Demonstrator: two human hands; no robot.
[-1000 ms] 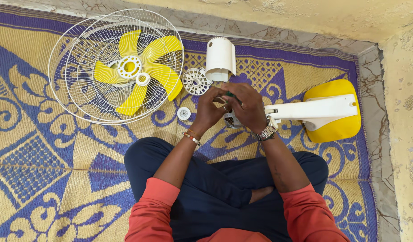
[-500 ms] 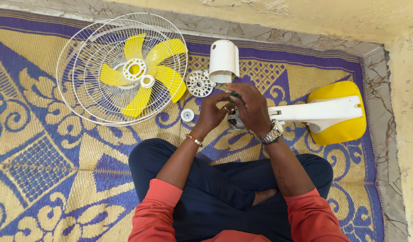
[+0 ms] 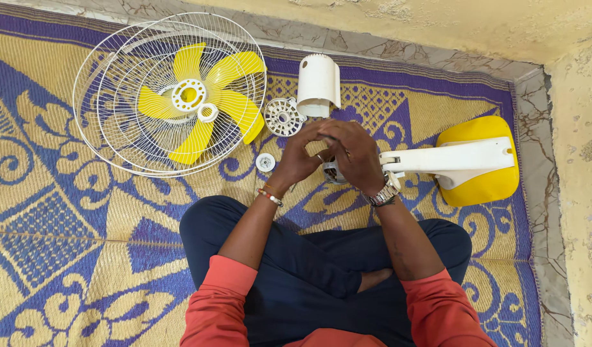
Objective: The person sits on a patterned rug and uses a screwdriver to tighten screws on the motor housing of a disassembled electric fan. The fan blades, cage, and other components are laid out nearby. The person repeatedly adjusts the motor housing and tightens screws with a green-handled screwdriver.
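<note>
Woven matt mat (image 3: 65,257), glossy plastic fan blades (image 3: 206,96), wire guard (image 3: 110,83)

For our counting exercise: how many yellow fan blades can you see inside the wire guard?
5 yellow blades, spread around the white hub inside the wire guard lying on the mat, upper left of the hands. None seems hidden.

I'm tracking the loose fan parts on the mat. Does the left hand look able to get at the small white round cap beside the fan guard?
Probably yes: the small white cap lies uncovered on the mat just beside the left hand, with nothing between them.
</note>
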